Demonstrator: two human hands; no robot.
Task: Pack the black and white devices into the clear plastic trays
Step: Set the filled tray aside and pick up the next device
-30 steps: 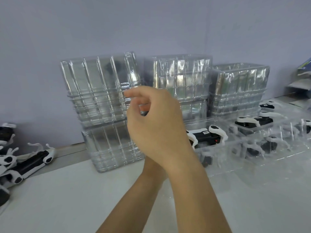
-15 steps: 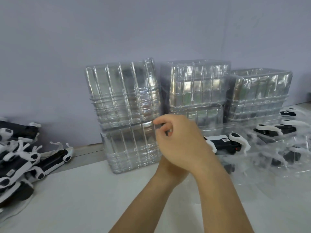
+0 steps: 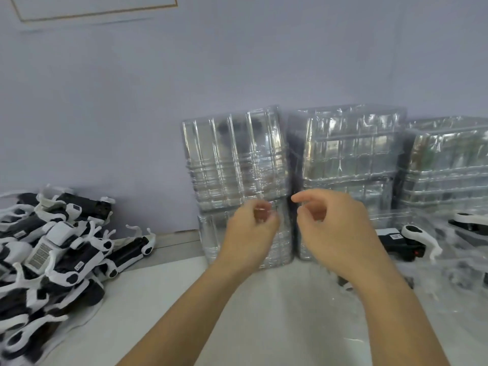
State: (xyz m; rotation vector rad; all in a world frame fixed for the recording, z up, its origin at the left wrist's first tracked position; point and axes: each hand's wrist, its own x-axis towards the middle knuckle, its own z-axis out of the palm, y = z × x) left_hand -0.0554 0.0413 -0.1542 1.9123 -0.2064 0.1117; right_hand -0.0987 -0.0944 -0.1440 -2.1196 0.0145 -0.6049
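A heap of black and white devices point(image 3: 66, 249) lies on the left of the white table point(image 3: 277, 320). Three stacks of clear plastic trays stand against the wall: the left stack point(image 3: 235, 159), the middle stack point(image 3: 346, 151) and the right stack point(image 3: 449, 159). My left hand point(image 3: 248, 233) is raised in front of the left stack with its fingers curled at the stack's front face; blur hides whether it pinches a tray. My right hand point(image 3: 335, 228) hovers before the middle stack, fingers loosely curled, forefinger forward, nothing seen in it.
On the right, a clear tray point(image 3: 464, 270) lies flat with a black and white device point(image 3: 404, 241) in it and another device point(image 3: 470, 220) behind. A pale wall closes the back.
The view has swung left, bringing the device heap into sight. My hands, which overlapped before the stacks, have drawn apart, the left now at the left stack and the right at the middle one.
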